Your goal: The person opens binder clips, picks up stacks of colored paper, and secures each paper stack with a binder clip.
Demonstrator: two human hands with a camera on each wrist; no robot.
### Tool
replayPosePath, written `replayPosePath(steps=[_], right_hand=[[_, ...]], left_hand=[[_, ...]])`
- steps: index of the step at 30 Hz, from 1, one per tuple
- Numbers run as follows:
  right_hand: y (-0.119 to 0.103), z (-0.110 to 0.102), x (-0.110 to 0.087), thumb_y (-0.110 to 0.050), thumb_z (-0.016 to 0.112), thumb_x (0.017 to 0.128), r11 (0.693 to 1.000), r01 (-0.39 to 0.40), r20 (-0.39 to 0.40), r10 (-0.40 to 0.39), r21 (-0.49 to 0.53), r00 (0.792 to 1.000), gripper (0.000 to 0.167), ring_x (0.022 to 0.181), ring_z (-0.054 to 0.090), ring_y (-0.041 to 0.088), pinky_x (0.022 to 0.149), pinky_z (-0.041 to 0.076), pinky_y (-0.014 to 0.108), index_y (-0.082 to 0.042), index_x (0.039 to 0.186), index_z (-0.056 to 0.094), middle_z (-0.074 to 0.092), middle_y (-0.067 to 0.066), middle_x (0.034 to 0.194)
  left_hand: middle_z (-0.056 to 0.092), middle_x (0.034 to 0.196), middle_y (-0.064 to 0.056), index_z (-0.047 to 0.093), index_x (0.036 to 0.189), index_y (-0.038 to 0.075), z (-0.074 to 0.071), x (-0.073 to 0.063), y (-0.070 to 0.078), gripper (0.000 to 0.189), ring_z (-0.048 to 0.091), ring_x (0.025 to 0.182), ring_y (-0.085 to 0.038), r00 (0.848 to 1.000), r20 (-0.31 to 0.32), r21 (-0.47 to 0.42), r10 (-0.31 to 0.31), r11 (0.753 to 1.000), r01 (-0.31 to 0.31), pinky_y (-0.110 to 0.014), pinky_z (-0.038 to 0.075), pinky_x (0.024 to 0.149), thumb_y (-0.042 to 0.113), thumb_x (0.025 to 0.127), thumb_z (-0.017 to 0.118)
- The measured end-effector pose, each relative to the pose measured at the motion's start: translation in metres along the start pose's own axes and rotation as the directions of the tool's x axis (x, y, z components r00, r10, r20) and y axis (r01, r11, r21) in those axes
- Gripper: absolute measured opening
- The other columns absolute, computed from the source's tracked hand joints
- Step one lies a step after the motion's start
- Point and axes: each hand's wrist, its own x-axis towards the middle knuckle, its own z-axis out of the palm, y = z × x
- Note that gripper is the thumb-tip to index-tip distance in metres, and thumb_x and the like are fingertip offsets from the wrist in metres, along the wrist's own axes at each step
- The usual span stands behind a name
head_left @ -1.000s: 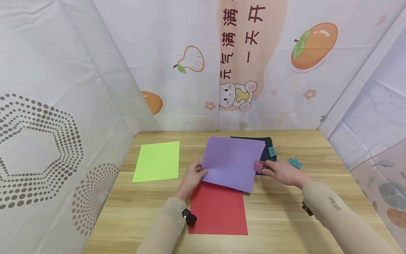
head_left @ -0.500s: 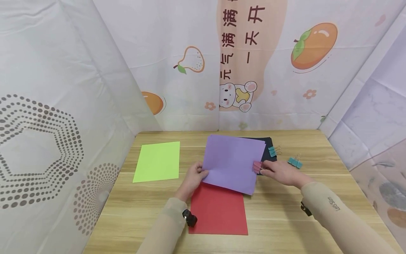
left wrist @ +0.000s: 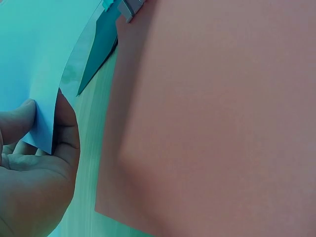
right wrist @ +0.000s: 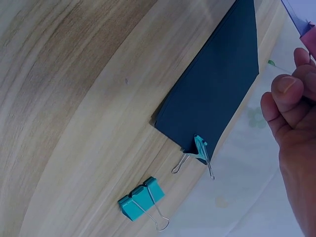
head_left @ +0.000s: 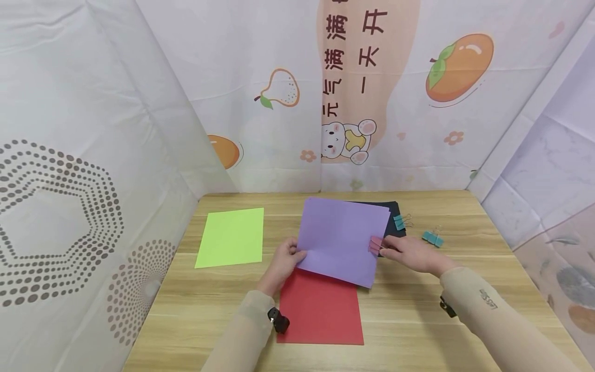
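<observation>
Purple paper sheets [head_left: 341, 237] are held raised, overlapping black paper and red paper below. My left hand [head_left: 283, 263] pinches their lower left corner between thumb and fingers; the left wrist view shows the thumb [left wrist: 19, 121] on top. At the right edge of the sheets is a pink binder clip [head_left: 375, 245]. My right hand [head_left: 413, 253] pinches this clip by its wire handles. Whether its jaws bite the paper is hard to tell. In the right wrist view only a corner of the pink clip [right wrist: 309, 40] shows beyond my fingertips.
Black paper [right wrist: 212, 84] carries a teal binder clip [head_left: 398, 222] on its right edge. A second teal binder clip [head_left: 433, 238] lies loose on the wooden table [head_left: 418, 320]. Red paper [head_left: 321, 315] lies in front, with a clip [left wrist: 132, 7] at its far edge. Lime-green paper [head_left: 231, 237] lies left.
The pink clip in my right hand has shifted slightly left, further over the purple sheets. The sheets have moved a little right, their lower right corner lower. My left hand keeps its pinch.
</observation>
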Motion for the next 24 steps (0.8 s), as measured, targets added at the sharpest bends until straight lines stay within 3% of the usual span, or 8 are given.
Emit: replayPosePath(steps=[5,20,24], right_hand=[[-0.0003,0.0004,0.0006,-0.042,0.053,0.105,1.000,-0.003,0.003,0.003,0.007,1.000,0.033,0.083,0.060,0.014,0.076,0.053,0.039,-0.012,0.113,0.063,0.068,-0.002,0.096],[0.0041,0.0052,0.0021,-0.051,0.055,0.102,0.997,-0.020,-0.016,0.021,0.070,1.000,0.050,0.102,0.067,0.021,0.090,0.057,0.048,-0.008,0.127,0.065,0.071,0.008,0.118],[0.0056,0.0061,0.0022,-0.050,0.056,0.103,0.996,-0.016,-0.025,0.018,0.089,1.000,0.049,0.098,0.067,0.020,0.087,0.058,0.045,-0.008,0.127,0.065,0.071,0.007,0.116]], left_hand=[[0.072,0.108,-0.020,0.060,0.113,-0.004,0.0005,-0.0007,0.0004,0.016,0.069,0.096,-0.023,1.000,-0.006,-0.005,-0.007,1.000,0.007,-0.037,0.056,0.090,-0.003,0.097,0.062],[0.072,0.106,-0.020,0.060,0.114,-0.006,0.0006,-0.0013,0.0007,0.019,0.069,0.091,-0.021,0.999,-0.033,-0.023,-0.029,0.999,0.028,-0.037,0.057,0.085,-0.003,0.096,0.064],[0.072,0.106,-0.020,0.061,0.114,-0.005,0.0005,-0.0005,-0.0002,0.018,0.070,0.092,-0.022,0.999,-0.036,-0.019,-0.039,0.999,0.038,-0.037,0.058,0.087,-0.003,0.096,0.064]])
